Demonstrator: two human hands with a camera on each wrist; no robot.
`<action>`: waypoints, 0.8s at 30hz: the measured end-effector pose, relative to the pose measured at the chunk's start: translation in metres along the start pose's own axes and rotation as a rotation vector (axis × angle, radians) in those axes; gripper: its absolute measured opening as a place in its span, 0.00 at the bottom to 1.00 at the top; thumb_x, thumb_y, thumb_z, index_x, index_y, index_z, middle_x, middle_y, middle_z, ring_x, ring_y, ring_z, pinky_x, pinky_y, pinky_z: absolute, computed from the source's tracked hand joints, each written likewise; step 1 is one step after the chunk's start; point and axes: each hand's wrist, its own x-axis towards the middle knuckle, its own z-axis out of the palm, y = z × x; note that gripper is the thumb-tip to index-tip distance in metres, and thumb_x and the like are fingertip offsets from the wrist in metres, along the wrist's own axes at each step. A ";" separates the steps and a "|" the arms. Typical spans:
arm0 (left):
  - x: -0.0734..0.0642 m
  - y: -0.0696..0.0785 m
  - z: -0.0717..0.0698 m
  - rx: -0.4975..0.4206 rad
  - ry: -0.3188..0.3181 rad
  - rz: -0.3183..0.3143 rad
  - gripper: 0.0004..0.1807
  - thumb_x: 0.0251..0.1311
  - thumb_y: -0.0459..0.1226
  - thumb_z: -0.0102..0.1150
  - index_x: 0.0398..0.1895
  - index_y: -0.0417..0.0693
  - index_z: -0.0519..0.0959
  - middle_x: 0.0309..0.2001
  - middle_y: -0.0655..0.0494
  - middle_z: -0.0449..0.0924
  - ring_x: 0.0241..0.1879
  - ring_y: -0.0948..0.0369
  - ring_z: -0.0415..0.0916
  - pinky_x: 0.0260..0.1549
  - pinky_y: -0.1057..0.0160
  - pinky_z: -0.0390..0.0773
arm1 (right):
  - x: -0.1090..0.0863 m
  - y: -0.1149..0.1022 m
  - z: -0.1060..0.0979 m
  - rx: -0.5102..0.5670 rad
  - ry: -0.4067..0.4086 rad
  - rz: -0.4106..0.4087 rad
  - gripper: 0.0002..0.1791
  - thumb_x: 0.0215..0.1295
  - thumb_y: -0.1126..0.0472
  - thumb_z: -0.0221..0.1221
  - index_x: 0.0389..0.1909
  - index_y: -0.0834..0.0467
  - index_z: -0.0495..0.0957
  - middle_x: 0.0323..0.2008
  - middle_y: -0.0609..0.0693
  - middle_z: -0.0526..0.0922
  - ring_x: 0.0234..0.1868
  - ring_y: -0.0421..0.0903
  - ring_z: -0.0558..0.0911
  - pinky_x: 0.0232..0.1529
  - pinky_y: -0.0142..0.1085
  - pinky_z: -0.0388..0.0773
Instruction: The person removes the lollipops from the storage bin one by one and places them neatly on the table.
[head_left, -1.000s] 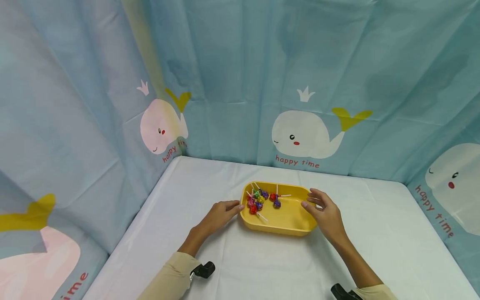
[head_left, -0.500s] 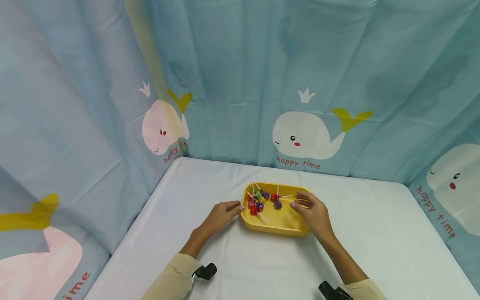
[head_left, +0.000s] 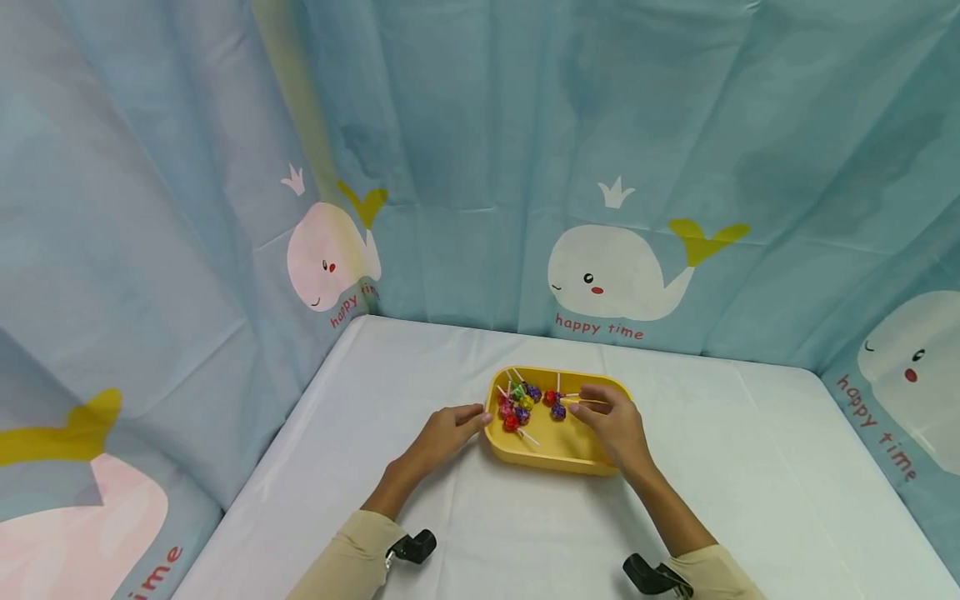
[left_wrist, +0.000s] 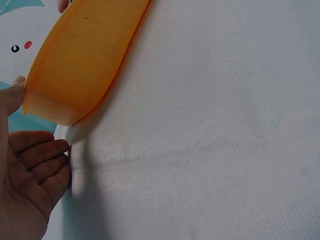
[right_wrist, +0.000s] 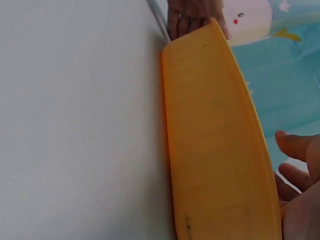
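Observation:
A yellow tray (head_left: 558, 440) holds several wrapped lollipops (head_left: 517, 408), mostly gathered at its left side. My left hand (head_left: 444, 433) is at the tray's left end. In the left wrist view, its thumb touches the rim of the tray (left_wrist: 80, 60) while the relaxed fingers (left_wrist: 42, 155) lie below, apart from the wall. My right hand (head_left: 617, 427) reaches over the right part of the tray, thumb and fingertips apart, close to a purple lollipop (head_left: 558, 412) and a red lollipop (head_left: 551, 398). Whether the fingertips touch a stick is unclear; the right wrist view hides the candies behind the tray wall (right_wrist: 215, 130).
The tray stands on a table with a white cloth (head_left: 480, 525). Blue curtains (head_left: 465, 167) printed with whales surround its back and sides. A black wrist camera sits on each sleeve, the left camera (head_left: 414, 546) and the right camera (head_left: 648, 575).
My right hand has moved left, from the tray's right rim to over its inside near the lollipops. The left hand has stayed at the left end.

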 end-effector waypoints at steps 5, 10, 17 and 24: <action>0.001 -0.002 0.001 0.007 -0.006 0.004 0.35 0.76 0.60 0.56 0.73 0.45 0.77 0.72 0.48 0.77 0.76 0.44 0.68 0.75 0.39 0.68 | 0.004 0.000 0.006 0.003 -0.018 0.019 0.26 0.71 0.58 0.70 0.66 0.63 0.80 0.62 0.61 0.83 0.61 0.59 0.85 0.61 0.46 0.85; 0.001 -0.003 0.002 0.006 -0.006 0.013 0.36 0.76 0.60 0.56 0.74 0.45 0.76 0.72 0.48 0.77 0.76 0.44 0.68 0.75 0.39 0.67 | 0.008 -0.001 0.011 0.002 -0.047 0.046 0.27 0.70 0.59 0.71 0.65 0.65 0.80 0.61 0.63 0.84 0.61 0.60 0.84 0.60 0.47 0.86; 0.001 -0.003 0.004 0.005 -0.008 0.017 0.38 0.75 0.61 0.56 0.74 0.44 0.76 0.72 0.47 0.76 0.76 0.44 0.68 0.75 0.40 0.68 | 0.012 0.003 0.016 -0.073 -0.083 0.053 0.29 0.69 0.56 0.72 0.67 0.63 0.79 0.60 0.62 0.85 0.58 0.58 0.86 0.59 0.49 0.85; 0.001 -0.006 0.005 0.000 -0.004 0.031 0.37 0.76 0.62 0.54 0.74 0.44 0.76 0.72 0.47 0.76 0.76 0.44 0.68 0.75 0.40 0.67 | 0.017 0.005 0.019 -0.107 -0.112 0.053 0.28 0.69 0.56 0.72 0.65 0.64 0.80 0.57 0.62 0.85 0.55 0.56 0.86 0.56 0.48 0.86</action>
